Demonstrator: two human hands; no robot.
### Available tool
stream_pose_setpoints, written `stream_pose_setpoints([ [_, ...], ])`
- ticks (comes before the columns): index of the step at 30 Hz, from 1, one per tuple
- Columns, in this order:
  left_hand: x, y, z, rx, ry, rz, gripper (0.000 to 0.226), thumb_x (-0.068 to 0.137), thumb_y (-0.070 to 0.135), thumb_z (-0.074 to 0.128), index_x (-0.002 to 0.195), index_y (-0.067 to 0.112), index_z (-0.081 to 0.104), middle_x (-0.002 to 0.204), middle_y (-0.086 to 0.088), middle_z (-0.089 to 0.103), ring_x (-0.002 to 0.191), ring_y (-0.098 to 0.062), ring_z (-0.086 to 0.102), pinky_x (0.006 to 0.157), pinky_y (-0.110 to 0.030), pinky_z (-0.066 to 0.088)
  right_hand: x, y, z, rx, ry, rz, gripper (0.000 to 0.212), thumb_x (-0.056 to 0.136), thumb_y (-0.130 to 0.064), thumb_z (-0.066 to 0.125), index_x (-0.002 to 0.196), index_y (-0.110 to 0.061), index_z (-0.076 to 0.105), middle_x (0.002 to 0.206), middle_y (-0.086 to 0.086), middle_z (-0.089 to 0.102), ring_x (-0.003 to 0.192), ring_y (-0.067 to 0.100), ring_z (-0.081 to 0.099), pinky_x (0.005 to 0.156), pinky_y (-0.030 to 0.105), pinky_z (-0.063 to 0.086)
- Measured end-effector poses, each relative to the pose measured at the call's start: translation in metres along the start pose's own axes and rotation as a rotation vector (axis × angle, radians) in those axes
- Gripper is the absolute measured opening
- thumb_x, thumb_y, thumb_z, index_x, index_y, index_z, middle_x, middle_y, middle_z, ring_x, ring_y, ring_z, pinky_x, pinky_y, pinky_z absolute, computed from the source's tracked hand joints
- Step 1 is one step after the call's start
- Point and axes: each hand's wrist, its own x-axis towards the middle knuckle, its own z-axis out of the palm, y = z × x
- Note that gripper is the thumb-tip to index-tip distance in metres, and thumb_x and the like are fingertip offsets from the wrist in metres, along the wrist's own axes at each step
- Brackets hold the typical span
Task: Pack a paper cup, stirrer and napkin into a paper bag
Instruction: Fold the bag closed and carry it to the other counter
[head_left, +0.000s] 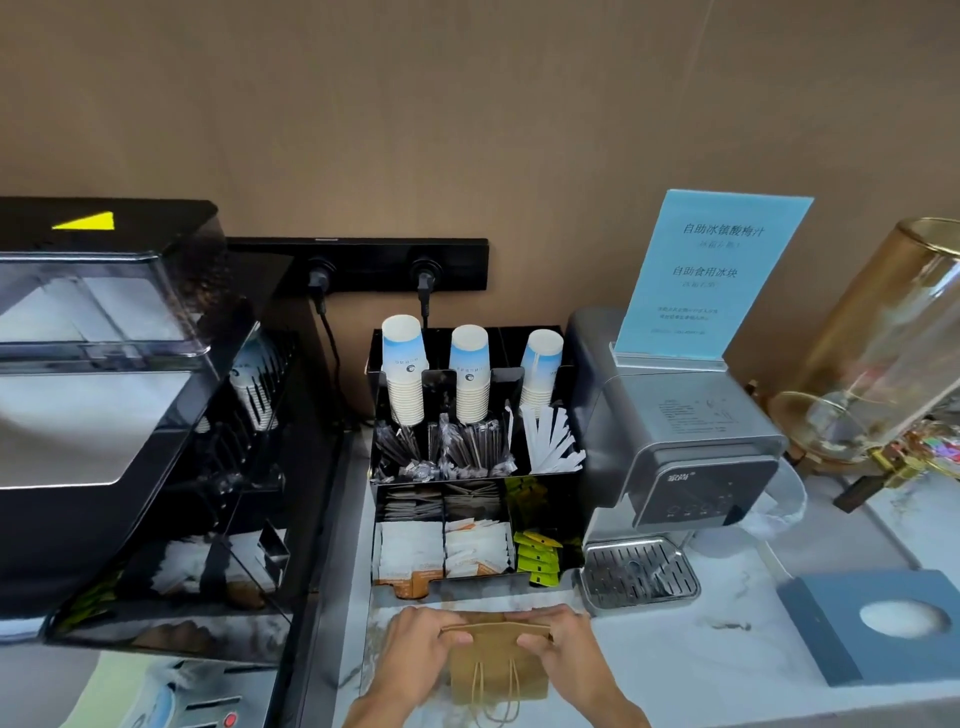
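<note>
A flat brown paper bag (493, 662) with twine handles lies on the marble counter near the front edge. My left hand (415, 644) grips its top left edge and my right hand (569, 649) grips its top right edge. Behind the bag stands a black organiser (545, 499). Three stacks of upside-down paper cups (470, 374) sit in its top row. Wrapped stirrers (467, 452) and white wrapped sticks (550, 441) fill the row below. A grey tissue box (831, 623) with a white napkin (896, 618) showing in its round hole sits at the right.
A large black coffee machine (104, 415) fills the left. A grey water dispenser (675, 457) with a drip tray (639, 571) stands right of the organiser, a blue sign (711, 270) on top. A glass drink dispenser (893, 338) is at far right. Sachets (447, 545) fill the organiser's lower trays.
</note>
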Motion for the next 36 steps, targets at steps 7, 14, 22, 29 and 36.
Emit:
stream_pose_setpoints([
  [7, -0.005, -0.007, -0.004, -0.003, 0.001, 0.037, 0.009, 0.085, 0.041, 0.073, 0.090, 0.035, 0.077, 0.080, 0.012, 0.077, 0.082, -0.007, 0.065, 0.074, -0.020, 0.046, -0.013, -0.002, 0.009, -0.004, 0.072, 0.004, 0.021, 0.092, -0.024, 0.067, 0.110, -0.029, 0.076, 0.097, -0.019, 0.066, 0.093, -0.011, 0.053, 0.084, -0.007, 0.032],
  [14, -0.004, 0.007, -0.035, -0.159, -0.059, 0.047, 0.011, 0.082, 0.035, 0.078, 0.072, 0.039, 0.075, 0.068, 0.016, 0.073, 0.069, -0.001, 0.065, 0.073, -0.027, 0.053, -0.032, -0.027, -0.003, 0.082, 0.219, 0.023, 0.034, 0.097, -0.025, 0.061, 0.082, 0.005, 0.068, 0.072, 0.004, 0.063, 0.060, 0.017, 0.058, 0.063, 0.036, 0.051],
  [22, -0.011, 0.057, -0.083, -0.617, -0.183, 0.217, 0.015, 0.089, 0.030, 0.072, 0.096, 0.043, 0.075, 0.097, 0.015, 0.078, 0.090, -0.003, 0.072, 0.075, -0.023, 0.060, -0.071, -0.072, -0.056, 0.280, 0.462, -0.029, 0.020, 0.095, -0.017, 0.064, 0.083, -0.003, 0.072, 0.085, 0.015, 0.066, 0.080, 0.030, 0.063, 0.071, 0.040, 0.052],
  [29, -0.028, 0.092, -0.088, -0.750, -0.266, 0.258, 0.010, 0.081, 0.030, 0.076, 0.076, 0.025, 0.082, 0.079, 0.016, 0.079, 0.081, 0.003, 0.072, 0.069, -0.009, 0.052, -0.106, -0.081, -0.087, 0.473, 0.533, -0.081, 0.017, 0.097, -0.013, 0.060, 0.094, -0.006, 0.074, 0.088, 0.017, 0.074, 0.083, 0.032, 0.068, 0.075, 0.044, 0.057],
  [36, -0.026, 0.155, -0.064, -0.693, -0.327, 0.318, 0.006, 0.080, 0.028, 0.078, 0.076, 0.029, 0.083, 0.089, 0.024, 0.077, 0.111, 0.024, 0.053, 0.102, -0.039, 0.051, -0.150, -0.053, -0.118, 0.624, 0.638, -0.066, 0.030, 0.098, -0.016, 0.058, 0.085, -0.035, 0.078, 0.080, -0.012, 0.077, 0.076, 0.002, 0.072, 0.065, 0.013, 0.053],
])
